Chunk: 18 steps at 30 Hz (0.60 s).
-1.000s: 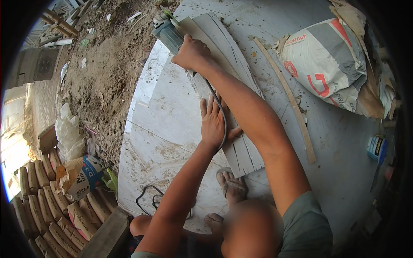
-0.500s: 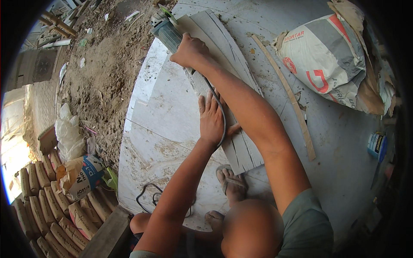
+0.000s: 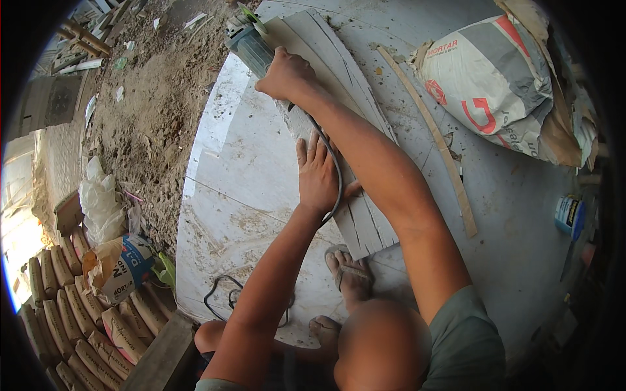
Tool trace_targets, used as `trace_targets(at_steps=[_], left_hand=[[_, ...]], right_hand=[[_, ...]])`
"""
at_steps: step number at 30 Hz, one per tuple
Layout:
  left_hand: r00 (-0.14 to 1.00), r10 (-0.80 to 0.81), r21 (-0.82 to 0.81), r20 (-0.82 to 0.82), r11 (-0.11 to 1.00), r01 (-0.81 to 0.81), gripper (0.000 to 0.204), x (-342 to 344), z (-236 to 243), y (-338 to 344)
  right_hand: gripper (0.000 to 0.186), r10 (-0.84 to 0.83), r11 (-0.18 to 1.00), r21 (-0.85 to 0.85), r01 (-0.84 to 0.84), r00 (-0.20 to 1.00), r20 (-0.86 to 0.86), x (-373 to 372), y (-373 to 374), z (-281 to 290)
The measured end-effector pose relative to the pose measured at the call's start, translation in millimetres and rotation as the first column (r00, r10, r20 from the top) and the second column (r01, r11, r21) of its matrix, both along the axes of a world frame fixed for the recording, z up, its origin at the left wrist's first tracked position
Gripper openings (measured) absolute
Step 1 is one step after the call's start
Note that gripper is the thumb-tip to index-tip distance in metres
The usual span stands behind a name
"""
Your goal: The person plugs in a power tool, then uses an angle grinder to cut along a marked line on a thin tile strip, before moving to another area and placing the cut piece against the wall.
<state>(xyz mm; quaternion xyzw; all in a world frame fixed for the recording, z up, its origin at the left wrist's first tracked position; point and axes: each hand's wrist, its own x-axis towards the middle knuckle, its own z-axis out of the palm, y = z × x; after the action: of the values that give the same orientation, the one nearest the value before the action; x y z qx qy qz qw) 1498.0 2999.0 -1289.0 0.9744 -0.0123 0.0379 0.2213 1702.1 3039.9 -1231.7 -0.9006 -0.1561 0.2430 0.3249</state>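
A long grey tile (image 3: pixel 339 98) lies on the white floor slab (image 3: pixel 248 176), running from the far edge toward me. My right hand (image 3: pixel 285 73) grips a grey angle grinder (image 3: pixel 246 40) at the tile's far end. Its black cable (image 3: pixel 332 169) trails back along my arm. My left hand (image 3: pixel 317 173) lies flat, fingers spread, pressing on the tile's left edge nearer to me. My sandalled foot (image 3: pixel 349 274) stands just below the tile's near end.
A wooden strip (image 3: pixel 433 140) lies right of the tile. A large cement sack (image 3: pixel 489 78) sits at upper right, a small blue can (image 3: pixel 568 214) at right. Bare dirt (image 3: pixel 156 98) and stacked sacks (image 3: pixel 72 313) fill the left. A cable loop (image 3: pixel 225 300) lies near my knees.
My right hand has pushed the grinder a little further along the tile, away from me. My left hand stays pressed on the tile.
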Motion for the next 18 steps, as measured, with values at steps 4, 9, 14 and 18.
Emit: trace_targets(at_steps=[4,9,14,18], left_hand=[[0.999,0.039,-0.099,0.033,0.994,-0.035,0.06,0.2,6.9,-4.9],[0.999,0.04,-0.098,0.024,0.994,-0.038,0.065,-0.2,3.9,-3.2],[0.999,0.037,-0.084,0.018,0.996,-0.035,0.071,-0.9,3.8,-2.7],[0.999,0.035,-0.103,0.015,0.994,-0.033,0.074,-1.1,6.4,-2.8]], right_hand=[[0.068,-0.004,1.0,-0.001,0.004,1.0,0.003,-1.6,-3.1,-0.1],[0.067,-0.012,1.0,-0.019,0.012,1.0,0.02,-4.6,-4.3,0.3],[0.067,-0.003,1.0,-0.012,0.004,1.0,0.024,-4.6,-7.0,-1.7],[0.068,0.002,1.0,-0.021,-0.002,1.0,0.006,-7.1,-8.3,1.5]])
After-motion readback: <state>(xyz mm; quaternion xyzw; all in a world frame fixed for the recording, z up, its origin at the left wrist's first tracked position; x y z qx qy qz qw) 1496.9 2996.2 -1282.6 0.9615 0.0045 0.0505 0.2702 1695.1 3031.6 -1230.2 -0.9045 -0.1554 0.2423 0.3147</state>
